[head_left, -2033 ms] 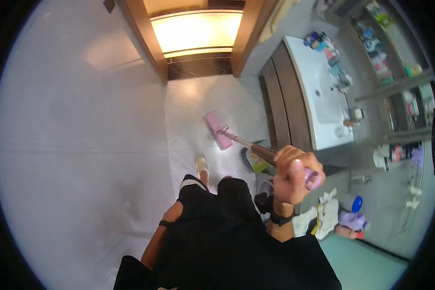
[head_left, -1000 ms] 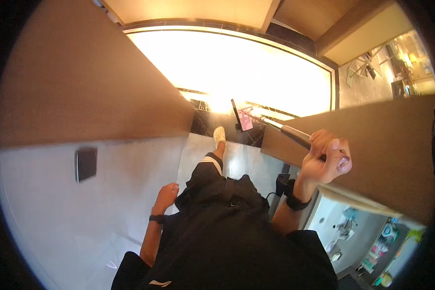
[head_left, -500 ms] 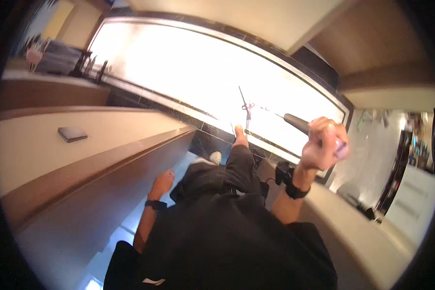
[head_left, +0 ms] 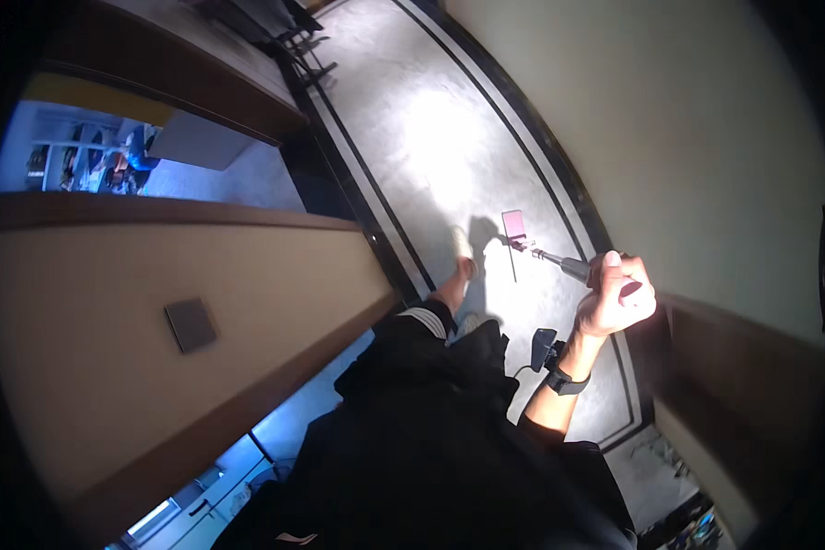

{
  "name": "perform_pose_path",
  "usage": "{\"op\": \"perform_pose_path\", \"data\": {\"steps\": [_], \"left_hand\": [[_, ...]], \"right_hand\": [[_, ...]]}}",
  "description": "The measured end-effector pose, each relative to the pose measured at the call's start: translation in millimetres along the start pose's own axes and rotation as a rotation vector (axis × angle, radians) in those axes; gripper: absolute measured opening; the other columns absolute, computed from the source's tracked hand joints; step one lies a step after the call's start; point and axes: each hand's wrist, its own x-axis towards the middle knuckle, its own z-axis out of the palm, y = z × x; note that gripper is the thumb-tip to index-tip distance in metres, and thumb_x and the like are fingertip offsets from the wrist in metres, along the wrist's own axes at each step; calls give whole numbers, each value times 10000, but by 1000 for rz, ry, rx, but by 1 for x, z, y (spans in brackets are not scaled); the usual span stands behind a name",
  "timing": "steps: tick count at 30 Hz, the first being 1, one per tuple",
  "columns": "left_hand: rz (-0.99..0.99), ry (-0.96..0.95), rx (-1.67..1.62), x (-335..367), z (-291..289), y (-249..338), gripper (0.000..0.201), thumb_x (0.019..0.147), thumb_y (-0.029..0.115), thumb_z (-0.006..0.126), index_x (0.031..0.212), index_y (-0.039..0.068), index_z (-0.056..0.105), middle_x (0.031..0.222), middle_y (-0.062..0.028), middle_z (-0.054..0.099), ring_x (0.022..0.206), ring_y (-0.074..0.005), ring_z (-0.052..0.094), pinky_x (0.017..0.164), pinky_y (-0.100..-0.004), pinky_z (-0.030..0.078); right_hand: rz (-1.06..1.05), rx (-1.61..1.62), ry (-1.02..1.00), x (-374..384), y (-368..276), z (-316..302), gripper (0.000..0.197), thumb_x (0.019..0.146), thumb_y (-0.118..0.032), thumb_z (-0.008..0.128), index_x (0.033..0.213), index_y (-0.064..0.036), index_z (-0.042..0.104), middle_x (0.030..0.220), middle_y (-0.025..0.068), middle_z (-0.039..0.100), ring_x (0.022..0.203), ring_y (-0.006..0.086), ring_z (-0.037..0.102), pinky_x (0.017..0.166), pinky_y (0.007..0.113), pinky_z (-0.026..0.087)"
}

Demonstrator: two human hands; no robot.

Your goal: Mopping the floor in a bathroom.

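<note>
My right hand is closed round the dark grip of a telescopic stick, held out ahead of me above the floor. The stick's thin metal shaft runs left to a jointed clamp. At that far end are a pink rectangular panel and a thin dark bar; their exact kind I cannot make out. A black strap circles my right wrist, with a small black device fixed beside it. My left hand is out of the picture.
A pale wall with a square switch plate stands close on my left. Beyond it a doorway opens on a blue-lit room with shelves. A dark-bordered grey floor runs ahead, with a black rack far left. Another wall rises right.
My view has turned towards the left, and the doorway has come into sight. The floor is no longer washed out by glare. My left hand has left the picture; the right still grips the stick.
</note>
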Motion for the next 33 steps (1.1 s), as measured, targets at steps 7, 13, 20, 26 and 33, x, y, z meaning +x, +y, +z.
{"op": "perform_pose_path", "data": {"steps": [7,13,20,26,33], "left_hand": [[52,182,-178,266,-43,184,357,991,336,539,1107,16,646,1050,-238,673,1001,-355,661,843,-454,521],[-76,211,-229,385,-165,247,299,966,272,566,1082,10,653,1003,-223,683,991,-366,660,850,-451,521],[-172,705,-422,493,-326,351,203,945,172,541,1023,16,645,928,-207,696,887,-346,692,775,-407,533],[-63,588,-641,498,-351,458,202,931,199,572,959,7,628,834,-215,651,800,-351,662,708,-443,507],[-234,553,-545,623,-410,421,194,908,188,574,955,11,636,846,-212,655,815,-366,660,712,-454,510]], "right_hand": [[-2,165,-90,138,37,153,272,876,5,626,627,8,516,503,62,514,434,91,435,430,228,300],[-74,325,-226,267,52,261,235,860,23,600,641,11,517,516,71,514,434,109,433,420,239,298],[-109,297,-386,400,121,416,250,885,20,572,653,-19,488,552,57,498,478,100,427,475,252,372],[-6,203,-522,493,166,548,316,915,-22,627,633,-35,485,590,27,507,527,73,441,487,228,341],[-13,256,-430,566,207,737,309,871,-1,660,605,-18,503,493,-18,447,442,61,389,445,240,281]]}}
